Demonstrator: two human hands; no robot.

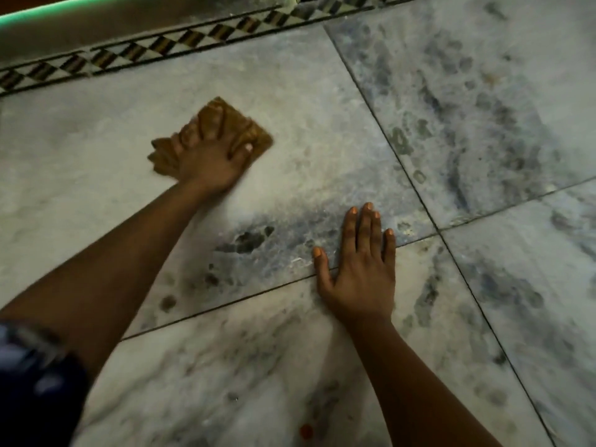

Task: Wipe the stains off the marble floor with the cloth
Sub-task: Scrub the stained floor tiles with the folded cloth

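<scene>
- Stretching across the whole view, the marble floor (322, 130) looks only partly done: the slab round the cloth reads pale and fairly even, while dark smudges (248, 241) sit nearer the person, and grey blotches spread over the slabs to the right. Some of that may be marble veining, so it's hard to say.
- Up top, a checkered border strip (180, 43) runs along the floor's far edge.
- The left hand (209, 156) presses the brown cloth (238, 124) flat on the far slab, fingers spread over it; the blur there suggests a stroke in progress.
- The right hand (361, 272) lies flat across a tile joint, fingers straight, holding nothing, bracing by the look of it.
- A small red speck (305, 431) sits on the nearest slab.
- Containers: no bucket or basin in sight.
</scene>
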